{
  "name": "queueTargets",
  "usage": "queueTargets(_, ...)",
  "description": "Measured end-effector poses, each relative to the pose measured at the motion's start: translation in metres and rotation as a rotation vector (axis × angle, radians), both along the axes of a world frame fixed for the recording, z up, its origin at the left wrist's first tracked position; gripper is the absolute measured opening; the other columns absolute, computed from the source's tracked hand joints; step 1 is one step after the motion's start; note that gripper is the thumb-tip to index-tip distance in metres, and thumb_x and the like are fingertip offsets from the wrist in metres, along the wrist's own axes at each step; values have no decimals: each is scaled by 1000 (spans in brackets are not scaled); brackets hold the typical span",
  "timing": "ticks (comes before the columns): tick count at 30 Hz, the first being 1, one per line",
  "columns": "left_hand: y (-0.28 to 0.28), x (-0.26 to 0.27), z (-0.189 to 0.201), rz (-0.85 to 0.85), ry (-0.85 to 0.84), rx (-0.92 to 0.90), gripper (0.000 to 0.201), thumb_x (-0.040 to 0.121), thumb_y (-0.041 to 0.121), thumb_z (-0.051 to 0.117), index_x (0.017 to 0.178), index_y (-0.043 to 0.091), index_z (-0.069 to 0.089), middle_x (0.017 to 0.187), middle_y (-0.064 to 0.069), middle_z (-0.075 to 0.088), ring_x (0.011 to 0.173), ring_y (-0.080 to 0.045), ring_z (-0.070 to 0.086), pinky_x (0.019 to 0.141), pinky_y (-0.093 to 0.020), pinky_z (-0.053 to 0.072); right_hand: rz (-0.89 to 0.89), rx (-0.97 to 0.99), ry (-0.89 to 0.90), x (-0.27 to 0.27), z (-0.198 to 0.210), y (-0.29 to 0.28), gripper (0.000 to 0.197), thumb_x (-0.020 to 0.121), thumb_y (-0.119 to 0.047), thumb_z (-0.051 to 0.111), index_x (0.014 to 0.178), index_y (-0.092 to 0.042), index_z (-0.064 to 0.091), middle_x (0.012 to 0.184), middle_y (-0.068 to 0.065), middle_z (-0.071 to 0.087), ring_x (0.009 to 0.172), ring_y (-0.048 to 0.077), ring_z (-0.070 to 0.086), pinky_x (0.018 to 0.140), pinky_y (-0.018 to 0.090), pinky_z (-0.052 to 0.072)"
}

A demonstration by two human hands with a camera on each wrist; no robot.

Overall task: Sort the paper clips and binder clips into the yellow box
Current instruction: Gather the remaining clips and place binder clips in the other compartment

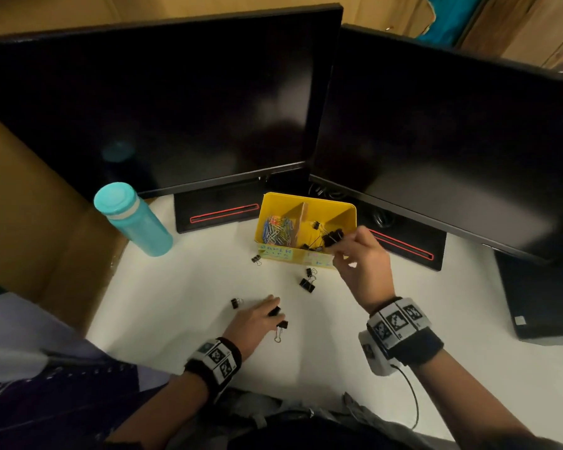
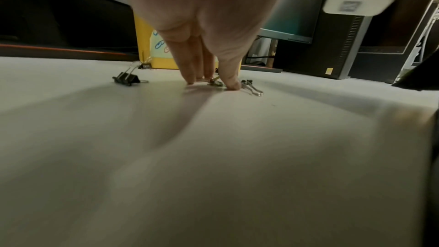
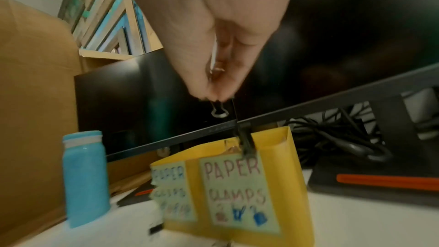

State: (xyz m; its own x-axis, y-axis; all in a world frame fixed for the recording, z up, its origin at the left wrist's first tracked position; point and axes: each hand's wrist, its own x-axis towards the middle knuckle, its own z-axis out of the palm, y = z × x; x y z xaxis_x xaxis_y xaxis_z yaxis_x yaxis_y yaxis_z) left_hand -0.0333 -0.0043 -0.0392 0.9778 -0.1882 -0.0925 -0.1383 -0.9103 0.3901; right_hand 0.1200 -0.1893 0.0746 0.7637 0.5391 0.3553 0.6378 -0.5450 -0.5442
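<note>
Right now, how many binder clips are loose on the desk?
6: one by the box's left corner, two before it, one left of the left hand, two at its fingertips. More may be hidden.

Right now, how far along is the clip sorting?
Done: coloured paper clips fill the yellow box's left compartment, and several binder clips lie in the right one. In hand: the right hand holds binder clips over that compartment; the left hand pinches one on the desk. Left: about five loose binder clips.
</note>
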Motion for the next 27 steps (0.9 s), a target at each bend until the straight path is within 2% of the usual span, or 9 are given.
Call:
queueTargets(4, 7, -1, 4, -26, 2, 11, 37, 49, -2, 84, 80, 13, 70, 93, -5, 71, 81, -19, 67, 60, -28, 58, -117, -188, -184, 9, 1, 18, 7, 79, -10, 66, 85, -11, 69, 95, 8, 58, 76, 24, 52, 46, 30, 45)
queueTargets(8, 12, 6, 0, -22, 42, -3, 23, 59, -6, 73, 74, 9, 66, 81, -3, 65, 77, -17, 60, 59, -31, 55, 132, -362, -143, -29, -32, 27, 13, 77, -10, 66, 89, -6, 66, 95, 13, 61, 80, 31, 58, 44, 35, 51)
queueTargets(11, 14, 8, 10, 38, 52, -73, 18, 63, -6, 72, 74, 8, 70, 80, -3, 67, 76, -18, 60, 62, -30, 54, 231, -735, 70, -39, -72, 31, 41, 88, -22, 57, 126, -7, 51, 132, 20, 46, 112, 38, 47, 67, 43, 56)
queueTargets(13, 15, 7, 15, 95, 45, -153, 16, 72, -4, 65, 84, 6, 71, 89, -5, 68, 84, -19, 60, 74, -32, 52, 246, -818, 105, -33, -89, 30, 49, 92, -24, 54, 137, -9, 40, 145, 20, 31, 127, 38, 33, 80, 46, 54)
queueTargets(17, 15, 7, 20, 164, 7, -270, 16, 76, -2, 63, 88, 7, 70, 91, -4, 67, 86, -16, 58, 80, -36, 50, 186, -718, 153, -24, -106, 24, 35, 90, -10, 55, 125, -7, 51, 126, 16, 47, 106, 34, 45, 65, 44, 55)
queueTargets(20, 10, 24, 38, 235, -109, -396, 17, 76, -2, 64, 89, 7, 71, 90, -4, 66, 83, -14, 59, 79, -32, 50, 194, -587, 171, -25, -110, 9, 19, 79, -3, 62, 98, -6, 65, 101, 15, 59, 85, 33, 54, 55, 41, 53)
queueTargets(23, 2, 60, 66, 279, -257, -473, 19, 80, -2, 64, 97, 5, 70, 97, -5, 66, 87, -15, 60, 82, -31, 51, 234, -552, 188, -32, -110, -7, 17, 65, 2, 66, 79, -7, 64, 82, 10, 59, 73, 31, 56, 46, 37, 50)
queueTargets(25, -4, 89, 82, 298, -314, -463, 22, 81, -2, 64, 103, 4, 68, 101, -7, 65, 90, -16, 60, 84, -34, 53, 257, -550, 205, -40, -107, -14, 20, 62, 2, 68, 78, -8, 63, 80, 9, 58, 70, 31, 57, 41, 37, 48)
queueTargets(27, -10, 115, 94, 290, -305, -445, 32, 82, -1, 64, 113, 4, 63, 112, -10, 63, 98, -18, 59, 88, -37, 52, 236, -527, 225, -44, -101, -14, 34, 61, 4, 69, 93, -7, 63, 92, 11, 60, 74, 32, 59, 40, 38, 50)
